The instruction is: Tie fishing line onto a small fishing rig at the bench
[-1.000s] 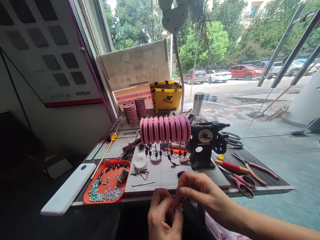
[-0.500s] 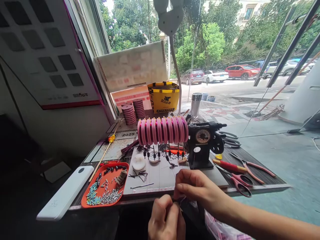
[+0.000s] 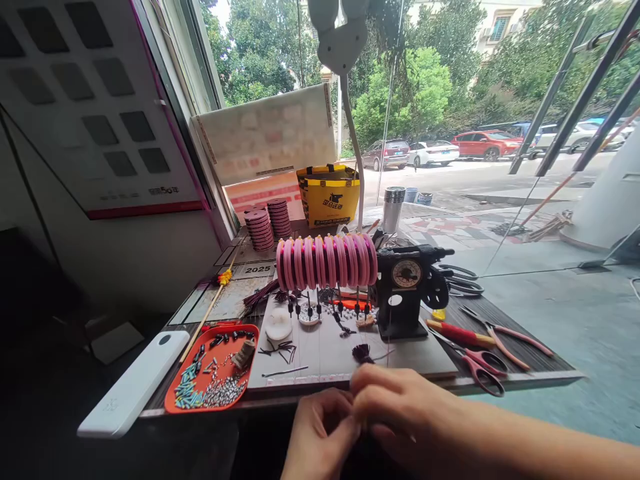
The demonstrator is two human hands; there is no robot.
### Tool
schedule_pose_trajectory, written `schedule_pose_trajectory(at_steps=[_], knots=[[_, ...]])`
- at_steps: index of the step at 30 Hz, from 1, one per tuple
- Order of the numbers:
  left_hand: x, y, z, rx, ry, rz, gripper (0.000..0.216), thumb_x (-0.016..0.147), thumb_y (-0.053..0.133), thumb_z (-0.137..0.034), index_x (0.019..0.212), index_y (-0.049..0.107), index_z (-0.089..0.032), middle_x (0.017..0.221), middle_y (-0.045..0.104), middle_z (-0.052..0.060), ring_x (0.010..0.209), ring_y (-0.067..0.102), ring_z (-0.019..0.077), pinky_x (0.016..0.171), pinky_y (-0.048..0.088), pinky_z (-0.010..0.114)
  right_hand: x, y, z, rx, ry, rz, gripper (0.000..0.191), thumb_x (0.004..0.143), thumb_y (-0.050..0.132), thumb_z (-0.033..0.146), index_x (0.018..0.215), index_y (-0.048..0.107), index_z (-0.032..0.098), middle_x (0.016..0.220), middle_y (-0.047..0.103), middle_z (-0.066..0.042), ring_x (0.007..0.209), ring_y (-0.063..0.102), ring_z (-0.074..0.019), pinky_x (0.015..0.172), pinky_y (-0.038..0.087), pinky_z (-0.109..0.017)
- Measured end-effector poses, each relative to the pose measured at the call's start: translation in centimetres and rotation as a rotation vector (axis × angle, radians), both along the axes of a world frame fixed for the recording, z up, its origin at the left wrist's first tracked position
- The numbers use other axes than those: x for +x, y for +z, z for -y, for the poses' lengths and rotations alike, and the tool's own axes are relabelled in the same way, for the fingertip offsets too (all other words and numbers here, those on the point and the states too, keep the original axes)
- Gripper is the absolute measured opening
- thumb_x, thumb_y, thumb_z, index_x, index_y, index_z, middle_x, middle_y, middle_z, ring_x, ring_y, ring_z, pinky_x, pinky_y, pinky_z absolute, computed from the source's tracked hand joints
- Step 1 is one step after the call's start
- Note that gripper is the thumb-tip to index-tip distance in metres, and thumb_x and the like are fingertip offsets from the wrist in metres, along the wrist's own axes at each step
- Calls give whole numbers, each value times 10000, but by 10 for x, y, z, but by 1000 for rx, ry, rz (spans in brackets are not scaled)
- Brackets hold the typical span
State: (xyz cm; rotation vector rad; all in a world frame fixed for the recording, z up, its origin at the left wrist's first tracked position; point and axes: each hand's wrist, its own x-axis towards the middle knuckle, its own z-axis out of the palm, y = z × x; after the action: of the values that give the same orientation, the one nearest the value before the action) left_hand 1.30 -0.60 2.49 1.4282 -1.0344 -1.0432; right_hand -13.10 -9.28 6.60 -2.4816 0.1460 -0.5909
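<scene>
**Both hands pinched together at the near edge of the bench**

I see my left hand (image 3: 320, 437) and right hand (image 3: 400, 417) meeting just below the front edge of the dark wooden worktable (image 3: 530, 360). The fingers of both are curled in and the tips touch each other — whatever sits between them is too small and too hidden for me to make out, so I cannot tell if either hand really has hold of anything. Just beyond the right hand's knuckles a small dark purple tassel (image 3: 363, 352) lies on the pale grey work mat (image 3: 320, 347). Left of the mat sits an orange plastic tray of small beads (image 3: 215, 377) — to the right, red-handled scissors (image 3: 480, 370).
</scene>
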Motion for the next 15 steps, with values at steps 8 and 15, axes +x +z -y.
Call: schedule_pose_trajectory(at_steps=[8,15], knots=[[-4,7,1,302,35,-642,70,487,599,-181,542,579,-141,590,534,-16,449,369,53,508,266,226,-2,-34,-4,-530,79,217,279,890,347,124,681,532,126,597,467,4,544,300,-121,527,298,-278],[1,7,0,79,-5,-181,150,579,648,-180,477,557,-119,608,531,10,505,398,71,483,226,222,1,-16,-8,-147,53,115,237,882,380,114,704,534,145,647,525,-5,603,384,-115,596,346,-245]])
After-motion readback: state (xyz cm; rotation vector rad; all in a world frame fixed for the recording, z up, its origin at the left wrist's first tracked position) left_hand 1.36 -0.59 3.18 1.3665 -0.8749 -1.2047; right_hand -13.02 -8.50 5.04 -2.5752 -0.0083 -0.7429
